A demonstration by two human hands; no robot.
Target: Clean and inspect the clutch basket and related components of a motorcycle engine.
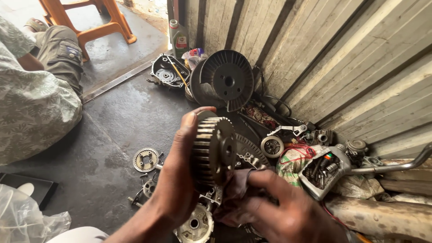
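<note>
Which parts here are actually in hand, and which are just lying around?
In hand:
- grey toothed metal drum, gripped by left hand
- dark cloth, held by right hand

Lying about:
- black finned fan wheel
- small flat silver sprocket on floor
- green oil bottle
- orange plastic stool
- round silver bearing

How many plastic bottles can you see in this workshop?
1: a grey plastic bottle stands upright at the top of the view, against the corrugated wall, behind the black finned wheel. Clutter may hide others.
</note>
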